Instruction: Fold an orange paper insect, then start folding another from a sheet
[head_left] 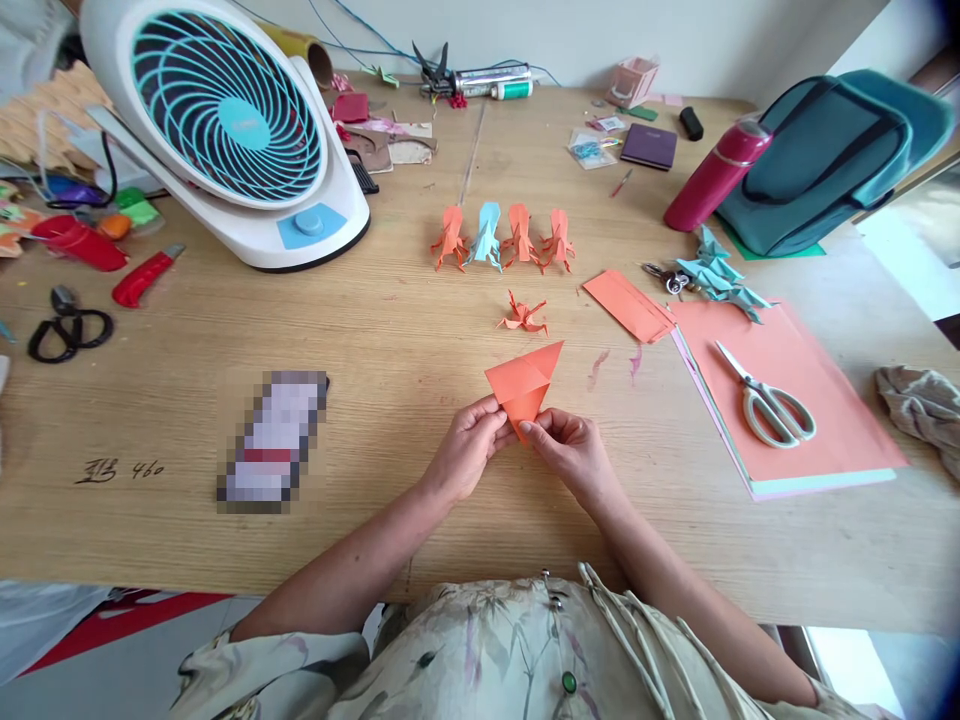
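Note:
A folded orange paper [525, 382], pointed like a kite, rests on the wooden table [360, 330] in front of me. My left hand [466, 447] pinches its near left edge. My right hand [574, 452] pinches its near tip from the right. Both hands are closed on the paper. Just beyond it lies a small finished orange origami figure [523, 317]. Farther back stands a row of several origami figures [501, 238], orange ones and a light blue one.
A white and teal fan [225, 120] stands back left. A stack of orange paper sheets [817, 420] with grey scissors [769, 400] lies to the right, folded orange strips [628, 305] beside it. A red bottle [716, 175] and teal bag [825, 160] sit back right. Black scissors [67, 325] lie left.

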